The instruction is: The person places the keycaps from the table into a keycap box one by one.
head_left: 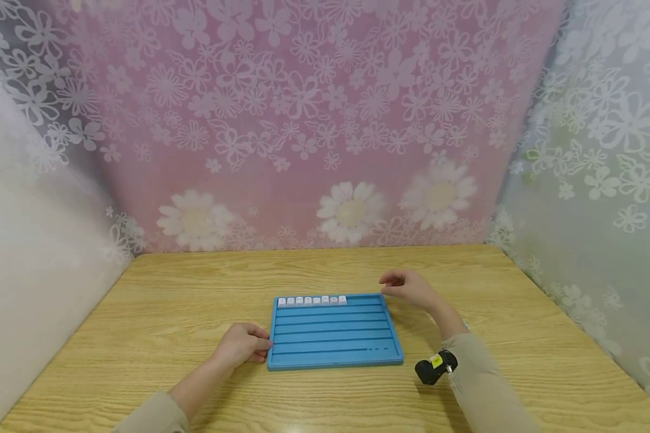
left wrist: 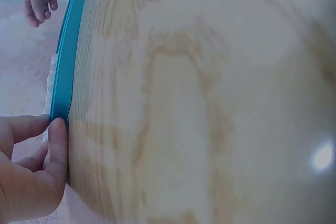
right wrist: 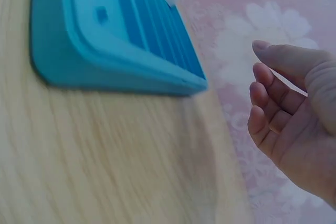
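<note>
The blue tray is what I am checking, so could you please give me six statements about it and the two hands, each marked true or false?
1. The left hand touches the left side of the blue tray. True.
2. White blocks stand in the tray's farthest row. True.
3. Those blocks fill that row from end to end. False: its right-hand stretch is bare.
4. The right hand is near the tray's far right corner. True.
5. The right hand grips a white block. False: no block shows in it.
6. The tray stands on edge. False: it lies flat on the wooden table.
</note>
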The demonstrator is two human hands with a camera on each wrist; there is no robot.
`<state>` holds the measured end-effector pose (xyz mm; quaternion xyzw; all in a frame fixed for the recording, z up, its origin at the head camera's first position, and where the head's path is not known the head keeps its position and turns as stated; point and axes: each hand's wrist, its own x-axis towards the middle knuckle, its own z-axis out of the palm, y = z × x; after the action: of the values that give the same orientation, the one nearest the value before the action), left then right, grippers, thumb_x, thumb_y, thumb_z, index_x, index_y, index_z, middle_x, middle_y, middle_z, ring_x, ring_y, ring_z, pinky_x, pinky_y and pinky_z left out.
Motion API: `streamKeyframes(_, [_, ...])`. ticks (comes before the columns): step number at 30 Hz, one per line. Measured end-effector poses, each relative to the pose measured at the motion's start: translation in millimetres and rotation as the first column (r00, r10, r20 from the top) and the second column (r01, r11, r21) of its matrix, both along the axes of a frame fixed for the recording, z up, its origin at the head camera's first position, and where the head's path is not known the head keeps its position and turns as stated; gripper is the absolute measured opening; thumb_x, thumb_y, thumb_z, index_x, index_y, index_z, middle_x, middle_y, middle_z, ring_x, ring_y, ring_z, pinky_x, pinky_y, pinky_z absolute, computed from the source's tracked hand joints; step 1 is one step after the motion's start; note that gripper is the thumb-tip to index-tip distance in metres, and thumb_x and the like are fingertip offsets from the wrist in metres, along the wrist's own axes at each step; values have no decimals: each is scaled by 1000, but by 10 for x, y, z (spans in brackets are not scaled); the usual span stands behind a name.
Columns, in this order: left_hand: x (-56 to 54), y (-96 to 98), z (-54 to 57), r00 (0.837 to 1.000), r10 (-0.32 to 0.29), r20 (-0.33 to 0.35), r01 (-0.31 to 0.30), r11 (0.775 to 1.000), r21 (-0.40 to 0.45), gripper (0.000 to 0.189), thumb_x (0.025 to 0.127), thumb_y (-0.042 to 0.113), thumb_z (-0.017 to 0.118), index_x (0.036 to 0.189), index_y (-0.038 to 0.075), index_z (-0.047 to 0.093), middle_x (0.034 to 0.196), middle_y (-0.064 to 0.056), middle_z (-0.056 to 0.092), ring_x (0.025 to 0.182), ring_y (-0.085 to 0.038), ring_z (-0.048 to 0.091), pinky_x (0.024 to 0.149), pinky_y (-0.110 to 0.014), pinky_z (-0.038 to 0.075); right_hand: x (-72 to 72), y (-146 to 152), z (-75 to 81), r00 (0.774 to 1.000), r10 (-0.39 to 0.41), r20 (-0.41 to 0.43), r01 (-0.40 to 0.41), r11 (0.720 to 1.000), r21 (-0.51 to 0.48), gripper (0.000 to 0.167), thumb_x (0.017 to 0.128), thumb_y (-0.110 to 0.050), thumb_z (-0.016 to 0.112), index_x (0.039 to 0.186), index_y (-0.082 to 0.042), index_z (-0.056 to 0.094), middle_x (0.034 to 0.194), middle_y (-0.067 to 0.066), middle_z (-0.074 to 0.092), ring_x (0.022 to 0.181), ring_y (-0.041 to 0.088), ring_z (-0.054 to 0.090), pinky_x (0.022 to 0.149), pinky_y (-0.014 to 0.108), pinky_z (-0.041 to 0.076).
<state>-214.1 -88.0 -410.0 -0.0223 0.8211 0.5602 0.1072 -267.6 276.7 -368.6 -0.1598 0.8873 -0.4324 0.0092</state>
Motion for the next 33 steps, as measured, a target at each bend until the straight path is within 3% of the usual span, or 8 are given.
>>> streamKeyframes(4, [2, 0, 5, 1000, -2, 8, 2, 1000, -8, 14, 80, -3, 66, 92, -9, 62, 72, -11, 58, 60, -15, 56, 57, -29, 55, -28, 220, -43, 1000, -2, 1, 2, 1000, 18, 32, 90, -13, 61, 114, 7, 57, 94, 9, 58, 85, 22, 53, 75, 43, 48])
streamKeyframes(15, [7, 6, 0, 1000, 5, -9, -5, 1000, 8, 13, 80, -4, 65, 91, -10, 62, 70, -11, 57, 58, -15, 56, 56, -29, 55, 123, 769, 39, 999, 8, -43, -4, 996, 88, 30, 89, -6, 60, 113, 10, 56, 98, 18, 58, 84, 18, 54, 71, 32, 50])
streamKeyframes(21, [3, 5, -3, 1000, 2, -5, -2, 1000, 1, 14, 80, -3, 66, 91, -9, 62, 70, -11, 58, 59, -15, 56, 56, -29, 55, 260, 1043, 18, 1000, -5, -1, 5, 997, 76, 31, 88, -2, 59, 113, 13, 53, 95, 17, 58, 81, 11, 54, 71, 32, 52])
streamKeyframes(33, [-22, -6, -5, 1000, -6, -3, 6, 1000, -10, 15, 80, -2, 66, 92, -10, 62, 73, -11, 58, 61, -15, 56, 57, -29, 55, 395, 1330, -102, 992, 57, 116, -71, 991, 116, 36, 83, -3, 63, 113, 14, 52, 101, 17, 57, 86, 15, 52, 70, 24, 49])
